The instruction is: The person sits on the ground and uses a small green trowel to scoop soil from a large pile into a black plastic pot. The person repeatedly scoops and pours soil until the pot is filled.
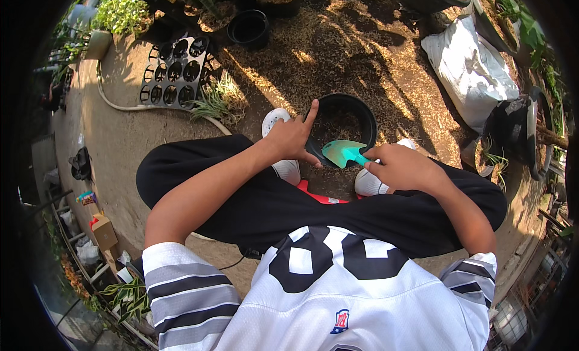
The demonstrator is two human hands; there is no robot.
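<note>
A round black plastic plant pot (372, 125) stands on the ground between my feet, with dark soil mix (337, 125) inside. My left hand (291, 134) lies against the pot's left rim, its index finger and thumb spread apart, holding nothing else. In my right hand (391, 165) is the handle of a turquoise garden trowel (344, 153). The trowel's blade, smeared with soil, points left over the pot's near rim.
Loose husk-like mix (289, 70) covers the ground beyond the pot. A spider-like plant (215, 102) and a black cell tray (174, 75) lie left, near a hose (122, 107). An empty-looking black pot (248, 30) stands ahead; a white sack (470, 70) lies right.
</note>
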